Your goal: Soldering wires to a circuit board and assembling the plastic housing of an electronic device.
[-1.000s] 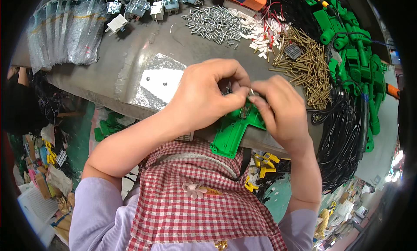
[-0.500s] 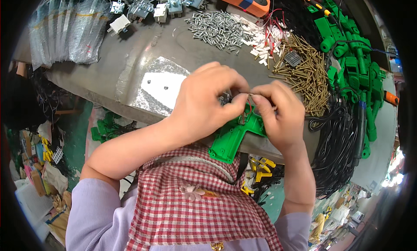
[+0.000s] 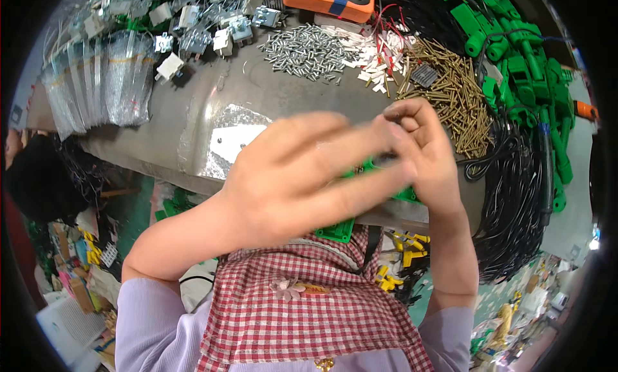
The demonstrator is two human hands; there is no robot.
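Note:
My left hand is blurred by motion, its fingers stretched out and apart, reaching over to my right hand. Its fingertips overlap the palm side of my right hand. The right fingers are curled in with the thumb; whatever they pinch, if anything, is too small to tell. Below both hands lies a green plastic housing half at the table's front edge, mostly covered by the left hand. Only its lower end and bits between the fingers show. A white plate with dark holes lies left of my left hand.
Beyond my hands lie silver screws, white sleeves and long brass screws. An orange meter-like device sits at the back. Green housings and black cables crowd the right; plastic bags and switch-like parts the left.
Both hands were pinching a thin wire above the green housing. The left hand has since opened and swept right across the housing, hiding most of it; the right hand has turned and lifted slightly.

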